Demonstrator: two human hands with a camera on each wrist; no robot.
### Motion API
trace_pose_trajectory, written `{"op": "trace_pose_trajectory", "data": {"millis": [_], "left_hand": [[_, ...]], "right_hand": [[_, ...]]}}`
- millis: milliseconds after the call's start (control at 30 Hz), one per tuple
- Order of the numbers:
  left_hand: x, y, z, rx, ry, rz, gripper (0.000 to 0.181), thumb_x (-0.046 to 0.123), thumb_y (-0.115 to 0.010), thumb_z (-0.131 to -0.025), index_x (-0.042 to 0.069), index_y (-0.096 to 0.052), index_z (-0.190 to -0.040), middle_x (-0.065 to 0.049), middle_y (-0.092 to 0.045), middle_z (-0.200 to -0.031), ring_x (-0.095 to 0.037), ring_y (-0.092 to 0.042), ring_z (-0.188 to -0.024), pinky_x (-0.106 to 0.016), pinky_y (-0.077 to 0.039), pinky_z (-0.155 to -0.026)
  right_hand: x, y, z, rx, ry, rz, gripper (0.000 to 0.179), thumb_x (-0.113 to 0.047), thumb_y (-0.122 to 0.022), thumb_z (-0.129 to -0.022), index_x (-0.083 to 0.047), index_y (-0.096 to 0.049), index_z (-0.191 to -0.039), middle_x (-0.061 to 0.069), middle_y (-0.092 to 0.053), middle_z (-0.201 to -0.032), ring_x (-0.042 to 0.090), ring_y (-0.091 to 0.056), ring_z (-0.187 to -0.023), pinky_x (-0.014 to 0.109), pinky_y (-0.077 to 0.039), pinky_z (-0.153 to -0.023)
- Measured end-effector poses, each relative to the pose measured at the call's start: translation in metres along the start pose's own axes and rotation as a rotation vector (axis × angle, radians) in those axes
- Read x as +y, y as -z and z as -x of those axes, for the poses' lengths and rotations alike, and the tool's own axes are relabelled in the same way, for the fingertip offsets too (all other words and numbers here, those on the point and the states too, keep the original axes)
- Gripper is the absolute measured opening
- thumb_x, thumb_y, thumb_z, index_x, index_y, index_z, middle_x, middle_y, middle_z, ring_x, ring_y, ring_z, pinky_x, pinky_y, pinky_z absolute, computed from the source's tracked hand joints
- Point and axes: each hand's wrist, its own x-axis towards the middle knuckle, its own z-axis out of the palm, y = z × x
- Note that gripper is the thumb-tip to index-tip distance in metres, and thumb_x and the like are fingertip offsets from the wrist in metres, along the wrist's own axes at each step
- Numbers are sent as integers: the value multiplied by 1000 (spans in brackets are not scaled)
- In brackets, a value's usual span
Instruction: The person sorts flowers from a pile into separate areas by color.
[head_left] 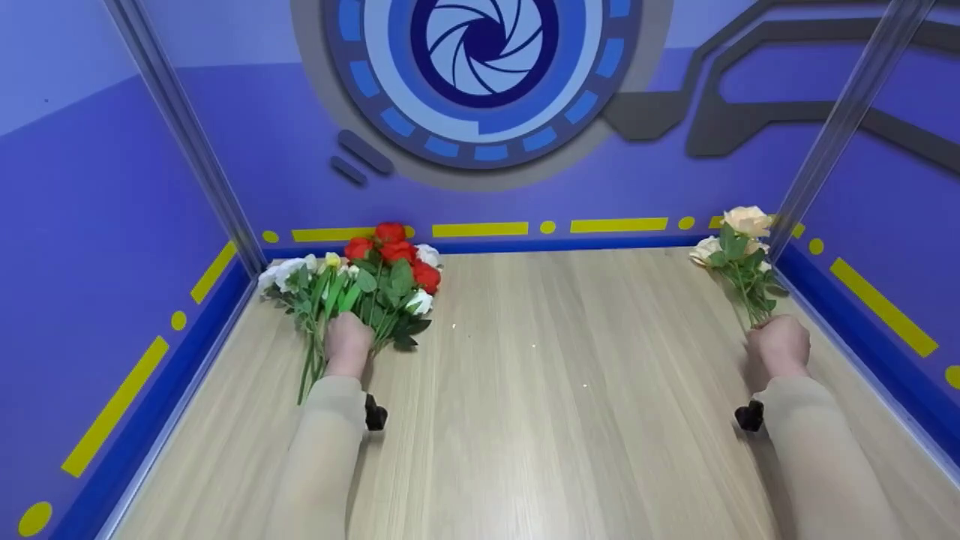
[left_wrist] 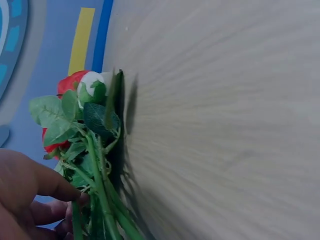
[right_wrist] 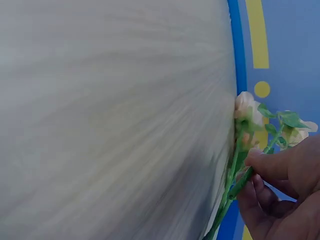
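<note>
At the back left, my left hand [head_left: 349, 341] is among artificial flowers lying on the table. Its thumb and fingertips pinch a green flower stem [left_wrist: 77, 220]. Just beyond this hand are small pale yellow buds [head_left: 332, 260] with long green leaves. Red roses [head_left: 397, 252] with white blooms [head_left: 421, 302] lie to its right, and white flowers [head_left: 289, 274] to its left. Over at the back right, my right hand [head_left: 780, 345] pinches a green rose stem [right_wrist: 242, 183] between thumb and fingers. Peach roses [head_left: 748, 221] fan out past that hand, against the back wall.
The wood-grain table [head_left: 517, 390] spreads between both hands, with tiny white specks on it. A blue printed back wall [head_left: 510, 202] and side walls with metal corner posts enclose it. Each wrist carries a small black device [head_left: 375, 414].
</note>
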Motion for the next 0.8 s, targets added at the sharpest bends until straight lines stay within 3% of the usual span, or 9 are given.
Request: {"op": "trace_pose_trajectory", "data": {"millis": [100, 333, 400, 467, 567, 667, 800], "left_hand": [[2, 4, 0, -56, 24, 55, 34, 7, -49, -99, 12, -41, -67, -2, -36, -63, -22, -41, -62, -35, -36, -59], [1, 6, -5, -47, 15, 128, 43, 18, -58, -103, 14, -40, -64, 1, -33, -60, -21, -37, -63, -35, -35, -63], [0, 6, -6, -47, 28, 170, 42, 17, -59, -102, 12, -46, -63, 2, -38, -57, -19, -38, -60, -34, -35, -61], [0, 5, -6, -44, 43, 217, 33, 14, -59, -101, 6, -62, -70, 1, -51, -61, -18, -44, -60, -32, -36, -60], [1, 5, -5, -50, 61, 294, 21, 11, -58, -101, 1, -76, -101, -11, -75, -89, -22, -62, -74, -30, -43, -64], [3, 4, -2, -58, 71, 348, 27, 12, -56, -103, 0, -72, -121, -18, -74, -120, -28, -69, -95, -33, -48, -74], [5, 4, 0, -46, 71, 411, 31, 12, -54, -105, -2, -67, -130, -23, -67, -133, -34, -69, -109, -41, -53, -89]], "right_hand": [[6, -1, -1, 14, 1, 28, 27, -11, -59, -89, 11, -70, -100, 33, -70, -103, 54, -64, -98, 58, -54, -84], [12, -2, 1, -26, -23, 66, 17, -6, -60, -85, 6, -65, -73, 19, -63, -70, 39, -58, -72, 48, -50, -65], [12, -3, 1, -35, -23, 71, 17, -4, -58, -84, 5, -64, -71, 17, -60, -67, 37, -55, -69, 45, -48, -62], [13, -4, 1, -35, -18, 78, 17, -3, -57, -84, 5, -63, -70, 18, -61, -68, 37, -56, -68, 44, -47, -60], [13, -5, 0, -26, -8, 86, 16, -4, -57, -84, 8, -64, -74, 25, -64, -73, 42, -60, -71, 44, -47, -57], [14, -5, 0, -25, -5, 92, 19, -6, -60, -85, 12, -67, -81, 31, -67, -81, 48, -63, -77, 47, -50, -59], [13, -5, 0, -30, 3, 101, 22, -7, -63, -87, 14, -68, -85, 35, -68, -87, 53, -64, -82, 52, -51, -62]]}}
